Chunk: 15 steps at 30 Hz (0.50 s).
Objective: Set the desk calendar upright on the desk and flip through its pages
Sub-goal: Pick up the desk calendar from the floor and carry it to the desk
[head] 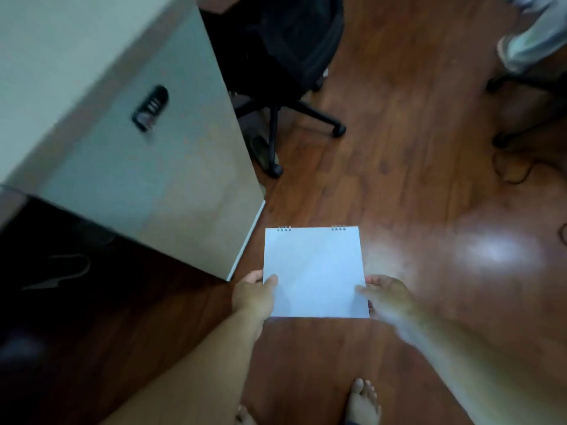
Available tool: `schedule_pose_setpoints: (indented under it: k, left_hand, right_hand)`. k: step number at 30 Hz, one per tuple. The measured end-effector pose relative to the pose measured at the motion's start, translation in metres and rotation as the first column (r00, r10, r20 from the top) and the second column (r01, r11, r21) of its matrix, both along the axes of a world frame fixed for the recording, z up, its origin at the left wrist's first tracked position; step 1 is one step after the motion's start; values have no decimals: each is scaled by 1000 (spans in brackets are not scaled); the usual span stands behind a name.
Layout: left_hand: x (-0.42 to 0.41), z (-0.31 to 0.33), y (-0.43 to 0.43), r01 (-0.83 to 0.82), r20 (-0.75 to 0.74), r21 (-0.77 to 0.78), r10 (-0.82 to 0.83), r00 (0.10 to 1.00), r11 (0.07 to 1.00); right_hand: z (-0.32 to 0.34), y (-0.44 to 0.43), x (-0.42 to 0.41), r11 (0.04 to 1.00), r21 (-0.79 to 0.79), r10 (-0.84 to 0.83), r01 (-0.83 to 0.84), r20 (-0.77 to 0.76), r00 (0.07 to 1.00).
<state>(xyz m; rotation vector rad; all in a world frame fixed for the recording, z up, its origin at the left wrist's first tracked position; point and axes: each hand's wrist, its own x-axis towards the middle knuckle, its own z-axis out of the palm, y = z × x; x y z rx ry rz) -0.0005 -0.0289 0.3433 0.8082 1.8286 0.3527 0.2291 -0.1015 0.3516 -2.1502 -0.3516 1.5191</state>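
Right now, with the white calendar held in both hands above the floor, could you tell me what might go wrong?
The white spiral-bound desk calendar is pinched only at its near corners by the left hand and right hand, so it could slip and drop to the reddish wooden floor. The black wheeled office chair crowds the grey desk.

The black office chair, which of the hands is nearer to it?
Left. The left hand holds the calendar's left edge, on the chair's side; the right hand grips the opposite edge.

Both hands, left hand [253,297] and right hand [388,297], grip a blank white calendar [316,271] above the wooden floor [414,179].
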Motion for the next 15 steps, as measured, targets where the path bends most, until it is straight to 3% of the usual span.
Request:
schedule_pose_setpoints:
  k: [8, 15]
  left_hand:
    - [-63, 309, -8, -57, 23, 335, 52, 998, 941]
    - [-237, 476, -57, -175, 35, 578, 190, 981, 797]
  right_hand:
    - [306, 18, -60, 950, 308, 52, -59, 29, 998]
    - [460, 11, -225, 800, 551, 259, -238, 40, 965]
